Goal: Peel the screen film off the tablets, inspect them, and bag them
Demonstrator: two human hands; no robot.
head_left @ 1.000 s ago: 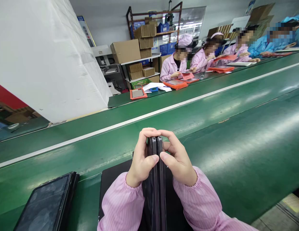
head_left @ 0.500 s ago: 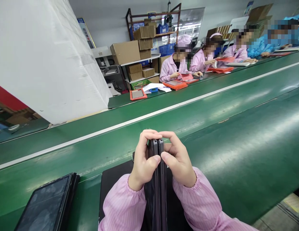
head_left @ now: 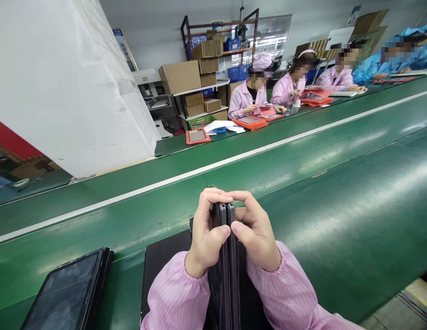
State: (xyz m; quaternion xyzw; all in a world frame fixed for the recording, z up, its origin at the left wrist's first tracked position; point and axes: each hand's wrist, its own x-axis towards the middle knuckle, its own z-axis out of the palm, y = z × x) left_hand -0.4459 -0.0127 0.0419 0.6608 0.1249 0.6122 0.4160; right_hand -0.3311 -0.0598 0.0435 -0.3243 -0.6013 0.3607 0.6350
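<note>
Two dark tablets [head_left: 228, 279] stand on edge, side by side, with their slim grey sides facing me and a narrow gap between them. My left hand [head_left: 209, 233] grips the left one, thumb on its near side and fingers bent over the far top corner. Around the right one is my right hand [head_left: 256, 229], its thumb beside the other thumb and its forefinger reaching over the top. Both hands are closed. Beneath lies a flat black panel [head_left: 161, 256], partly covered by my pink sleeves. What the tablets' outer faces look like is mostly hidden.
A stack of dark tablets [head_left: 67, 288] lies at left on the green bench [head_left: 337, 220]. A white strip [head_left: 213, 164] runs along the bench. Beyond it, several co-workers [head_left: 249, 94] sit by orange-cased pieces [head_left: 251, 122]. Wrapped white material [head_left: 79, 82] rises at far left.
Both hands and the two tablets sit very slightly lower in view, their grip much the same. Across the bench, a co-worker's hands and an orange piece have shifted.
</note>
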